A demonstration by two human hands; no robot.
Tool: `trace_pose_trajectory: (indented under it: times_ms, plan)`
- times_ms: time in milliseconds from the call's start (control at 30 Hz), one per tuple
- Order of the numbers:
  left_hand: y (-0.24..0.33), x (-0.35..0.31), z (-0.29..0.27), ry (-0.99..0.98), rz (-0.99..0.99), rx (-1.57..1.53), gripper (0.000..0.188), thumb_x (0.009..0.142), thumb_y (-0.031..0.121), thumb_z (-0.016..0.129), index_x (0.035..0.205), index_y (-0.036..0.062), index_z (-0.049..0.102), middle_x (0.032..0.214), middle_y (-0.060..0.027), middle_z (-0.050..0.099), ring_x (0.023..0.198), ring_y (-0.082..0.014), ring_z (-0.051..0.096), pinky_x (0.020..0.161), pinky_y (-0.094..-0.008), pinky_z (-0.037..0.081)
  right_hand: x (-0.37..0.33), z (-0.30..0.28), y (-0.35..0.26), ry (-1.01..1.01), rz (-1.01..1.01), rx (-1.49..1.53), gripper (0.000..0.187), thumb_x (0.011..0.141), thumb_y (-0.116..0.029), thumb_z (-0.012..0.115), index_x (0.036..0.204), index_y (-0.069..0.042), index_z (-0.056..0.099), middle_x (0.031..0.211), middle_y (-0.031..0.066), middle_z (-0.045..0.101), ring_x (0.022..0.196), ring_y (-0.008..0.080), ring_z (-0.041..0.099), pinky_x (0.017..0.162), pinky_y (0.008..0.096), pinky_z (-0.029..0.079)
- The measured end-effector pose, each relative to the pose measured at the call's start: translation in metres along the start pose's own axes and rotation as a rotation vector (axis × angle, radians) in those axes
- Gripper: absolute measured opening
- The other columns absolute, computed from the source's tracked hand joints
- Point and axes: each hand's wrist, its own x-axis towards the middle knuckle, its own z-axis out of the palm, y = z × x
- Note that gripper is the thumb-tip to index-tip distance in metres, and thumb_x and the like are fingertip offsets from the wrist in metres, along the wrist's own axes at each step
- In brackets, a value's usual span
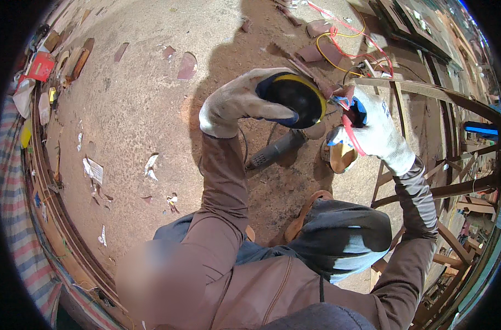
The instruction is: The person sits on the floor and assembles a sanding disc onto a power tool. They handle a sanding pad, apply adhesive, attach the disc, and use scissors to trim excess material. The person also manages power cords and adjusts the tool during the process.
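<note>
My left hand (245, 102), in a white glove with blue-coated fingers, grips a round black backing pad (299, 103) with a yellow rim. A reddish-brown piece of sandpaper (320, 83) sits along the pad's far right edge. Close by on the right is my right hand (374, 129), also gloved, its fingers curled around a tool with a red curved handle (351, 135); the rest of that tool is mostly hidden. Below the pad, a grey corded power tool (278, 150) lies on the floor. Under my right hand is a tan object (342, 158), partly covered.
Sandpaper scraps (187, 66) and torn paper (94, 170) litter the dusty floor. Red and yellow cords (338, 34) loop at the far right. Wooden frames (426, 87) stand along my right. A red box (41, 66) and striped cloth (16, 181) lie at the left.
</note>
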Motion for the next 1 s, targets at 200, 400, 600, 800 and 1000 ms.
trace_pose_trajectory:
  times_ms: [200, 400, 600, 800, 1000]
  plan:
    - [-0.034, -0.007, -0.014, 0.039, 0.279, 0.416, 0.073, 0.066, -0.002, 0.090, 0.131, -0.0045, 0.057, 0.115, -0.0112, 0.069, 0.107, -0.0188, 0.067, 0.096, -0.0339, 0.055, 0.007, -0.002, 0.009, 0.101, -0.215, -0.227, 0.047, 0.074, -0.028, 0.088, 0.103, -0.011, 0.055, 0.089, 0.0113, 0.062, 0.078, 0.0298, 0.063, 0.067, 0.0418, 0.047]
    - [-0.009, 0.000, 0.000, 0.125, -0.141, 0.118, 0.074, 0.067, -0.002, 0.091, 0.133, -0.0031, 0.057, 0.113, -0.0094, 0.070, 0.109, -0.0166, 0.066, 0.097, -0.0331, 0.053, 0.020, 0.003, 0.004, 0.031, -0.097, -0.041, 0.042, 0.074, -0.027, 0.087, 0.096, -0.013, 0.055, 0.075, 0.0068, 0.059, 0.064, 0.0262, 0.058, 0.059, 0.0382, 0.045]
    - [-0.023, 0.020, -0.010, -0.031, -0.289, 0.129, 0.073, 0.073, 0.003, 0.086, 0.138, 0.0014, 0.056, 0.118, -0.0057, 0.069, 0.112, -0.0135, 0.063, 0.102, -0.0318, 0.050, 0.076, 0.013, 0.021, 0.131, 0.001, -0.227, 0.028, 0.087, -0.025, 0.072, 0.107, -0.012, 0.057, 0.078, 0.0110, 0.066, 0.074, 0.0325, 0.067, 0.066, 0.0432, 0.053]
    - [-0.068, 0.012, -0.035, 0.241, -0.091, -0.012, 0.067, 0.080, 0.004, 0.078, 0.143, 0.0034, 0.052, 0.131, -0.0067, 0.063, 0.119, -0.0160, 0.061, 0.106, -0.0330, 0.048, 0.206, 0.052, 0.079, -0.110, 0.145, -0.069, 0.101, 0.060, -0.052, 0.087, 0.136, -0.003, 0.042, 0.123, 0.0249, 0.060, 0.115, 0.0396, 0.059, 0.095, 0.0475, 0.048]
    - [-0.138, 0.010, -0.064, 0.586, -0.097, -0.087, 0.056, 0.085, 0.011, 0.080, 0.135, 0.0029, 0.057, 0.123, -0.0076, 0.067, 0.110, -0.0164, 0.066, 0.096, -0.0319, 0.054, 0.228, 0.142, 0.125, 0.145, -0.056, -0.014, 0.057, 0.081, -0.039, 0.076, 0.122, -0.002, 0.062, 0.113, 0.0236, 0.069, 0.105, 0.0401, 0.067, 0.089, 0.0456, 0.054]
